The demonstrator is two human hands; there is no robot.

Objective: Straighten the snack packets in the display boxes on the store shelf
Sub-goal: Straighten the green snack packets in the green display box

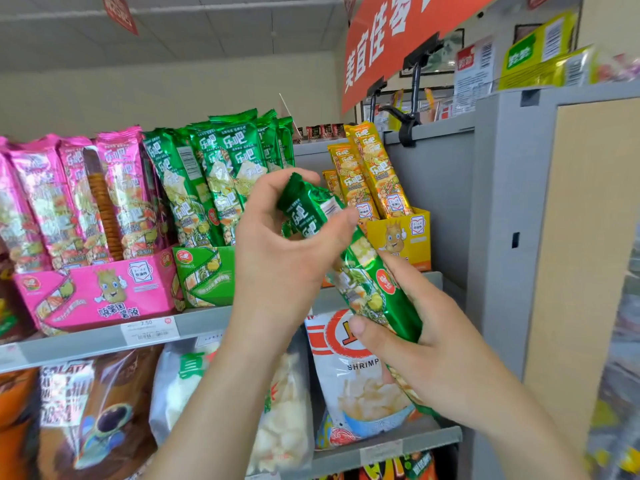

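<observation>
– Starting with the thing itself: where was the green packet [363, 271] found, and how was it gripped?

– It was found in the air, slanted, in front of the shelf [104, 341], between the green display box [207, 275] and the yellow display box [401, 237]; it lay in neither. Its upper end was clasped by the left hand [287, 244], with fingers curled over the top and the thumb pressed on the face; its lower part was pinched by the right hand [436, 344], with the thumb in front and the fingers behind.

– What was judged likely to go wrong?

– The wrong box could be chosen, since the yellow one stood just beside the packet; the standing green packets [214, 168] were seen crowded and leaning, so a forced insertion could be expected to push them further askew, or to tip one over the front wall. The contents were judged brittle, so cracking could be caused by a hard squeeze, or by the packet being bent between the two grips.

– Was anything below put at risk?

– If the glossy foil were allowed to slip, the packet could be dropped onto the shrimp bag [356, 375] on the lower shelf; the pink display box [97, 292] was well apart and was judged safe.
</observation>
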